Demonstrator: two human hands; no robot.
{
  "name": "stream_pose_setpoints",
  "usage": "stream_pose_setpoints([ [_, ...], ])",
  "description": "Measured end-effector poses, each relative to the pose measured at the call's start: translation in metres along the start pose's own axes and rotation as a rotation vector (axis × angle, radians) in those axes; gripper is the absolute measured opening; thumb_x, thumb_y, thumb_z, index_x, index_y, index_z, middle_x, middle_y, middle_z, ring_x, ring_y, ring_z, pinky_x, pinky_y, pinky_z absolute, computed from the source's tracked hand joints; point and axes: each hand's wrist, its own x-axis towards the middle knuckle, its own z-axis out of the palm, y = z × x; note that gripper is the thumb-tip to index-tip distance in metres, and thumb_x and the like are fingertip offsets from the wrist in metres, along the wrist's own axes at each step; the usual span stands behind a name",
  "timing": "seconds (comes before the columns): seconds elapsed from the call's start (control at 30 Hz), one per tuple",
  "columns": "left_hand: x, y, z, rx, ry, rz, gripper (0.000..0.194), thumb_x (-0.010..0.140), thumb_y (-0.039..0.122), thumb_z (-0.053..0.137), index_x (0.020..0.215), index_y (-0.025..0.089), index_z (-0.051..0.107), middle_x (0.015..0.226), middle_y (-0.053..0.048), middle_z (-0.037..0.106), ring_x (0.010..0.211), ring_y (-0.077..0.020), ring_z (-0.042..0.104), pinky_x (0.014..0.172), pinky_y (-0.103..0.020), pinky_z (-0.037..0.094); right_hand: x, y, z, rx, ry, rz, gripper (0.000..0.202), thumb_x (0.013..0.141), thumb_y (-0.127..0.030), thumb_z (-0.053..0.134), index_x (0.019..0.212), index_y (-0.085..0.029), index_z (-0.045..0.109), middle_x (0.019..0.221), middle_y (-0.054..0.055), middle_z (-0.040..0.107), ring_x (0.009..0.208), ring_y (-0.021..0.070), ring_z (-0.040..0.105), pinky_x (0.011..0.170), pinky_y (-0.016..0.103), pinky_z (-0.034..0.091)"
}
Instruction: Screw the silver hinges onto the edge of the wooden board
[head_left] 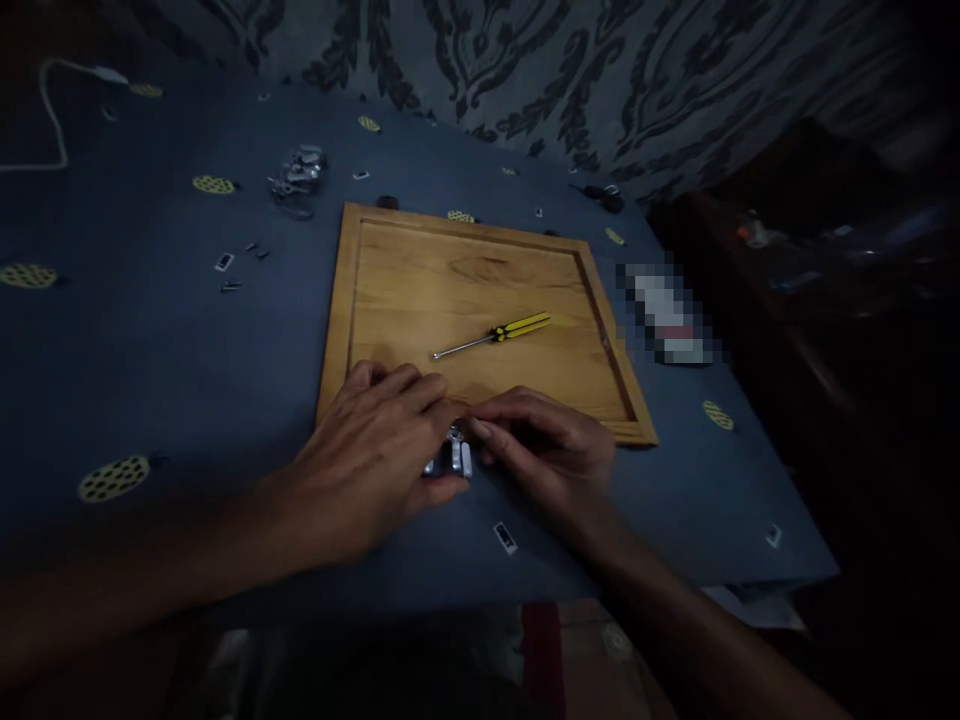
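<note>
A framed wooden panel (pixel 465 290) lies on the cloth-covered table. At its near edge sits a silver metal cabinet hinge (pixel 457 452), partly hidden by my fingers. My left hand (pixel 382 450) reaches over the panel's near edge, with its fingers on the wood and its thumb below the hinge, holding it. Thumb and fingertips of my right hand (pixel 551 445) are pinched together right beside the hinge; whatever they hold is too small or hidden to make out. On the panel, beyond both hands, rests a screwdriver (pixel 499 333) with a yellow and black handle.
Several small screws (pixel 231 287) lie left of the panel. Farther back is a heap of shiny metal parts (pixel 300 175). A white cable (pixel 56 115) runs at the far left, keys (pixel 604 196) lie near the wall, and a blurred-out object (pixel 667 315) is on the right.
</note>
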Motion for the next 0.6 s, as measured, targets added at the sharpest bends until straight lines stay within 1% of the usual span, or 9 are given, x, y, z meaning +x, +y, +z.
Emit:
stream_pose_setpoints([
  [0.1, 0.0009, 0.0014, 0.001, 0.01, 0.003, -0.006, 0.026, 0.086, 0.036, 0.082, 0.099, 0.018, 0.068, 0.1, -0.002, 0.068, 0.1, -0.0255, 0.064, 0.086, -0.043, 0.039, 0.0001, 0.0024, -0.0026, -0.124, -0.035, -0.061, 0.007, 0.087, -0.018, 0.078, 0.09, -0.024, 0.079, 0.074, -0.003, 0.074, 0.056, 0.0091, 0.064, 0.057, 0.023, 0.055],
  [0.17, 0.0007, 0.0015, 0.0025, 0.017, 0.03, 0.007, 0.025, 0.086, 0.035, 0.082, 0.098, 0.017, 0.068, 0.1, -0.002, 0.068, 0.1, -0.0255, 0.064, 0.086, -0.043, 0.038, 0.0, 0.0029, -0.0038, -0.16, -0.053, -0.105, 0.008, 0.087, -0.017, 0.077, 0.09, -0.024, 0.079, 0.074, -0.002, 0.074, 0.062, 0.0106, 0.067, 0.059, 0.023, 0.055],
  [0.23, -0.0001, 0.0011, 0.0042, 0.019, 0.056, 0.024, 0.025, 0.086, 0.035, 0.082, 0.098, 0.017, 0.068, 0.1, -0.002, 0.068, 0.099, -0.0249, 0.064, 0.086, -0.042, 0.038, -0.0003, 0.0024, -0.0047, -0.175, -0.071, -0.122, 0.008, 0.088, -0.016, 0.077, 0.09, -0.024, 0.079, 0.073, -0.002, 0.074, 0.065, 0.0113, 0.069, 0.059, 0.023, 0.055],
  [0.4, -0.0023, -0.0009, 0.0066, 0.016, 0.111, 0.052, 0.024, 0.086, 0.034, 0.082, 0.094, 0.017, 0.068, 0.098, -0.002, 0.068, 0.098, -0.0241, 0.063, 0.085, -0.042, 0.036, -0.0008, -0.0001, -0.0065, -0.186, -0.105, -0.103, 0.011, 0.088, -0.015, 0.076, 0.092, -0.024, 0.079, 0.076, -0.002, 0.077, 0.066, 0.0112, 0.071, 0.06, 0.022, 0.057],
  [0.6, -0.0036, -0.0025, 0.0096, -0.016, 0.156, 0.078, 0.02, 0.086, 0.032, 0.079, 0.09, 0.017, 0.066, 0.093, 0.0, 0.065, 0.095, -0.0234, 0.061, 0.084, -0.042, 0.034, -0.0019, 0.0002, -0.0086, -0.174, -0.132, -0.162, 0.017, 0.087, -0.01, 0.076, 0.094, -0.025, 0.079, 0.081, -0.001, 0.081, 0.071, 0.0127, 0.076, 0.065, 0.022, 0.061],
])
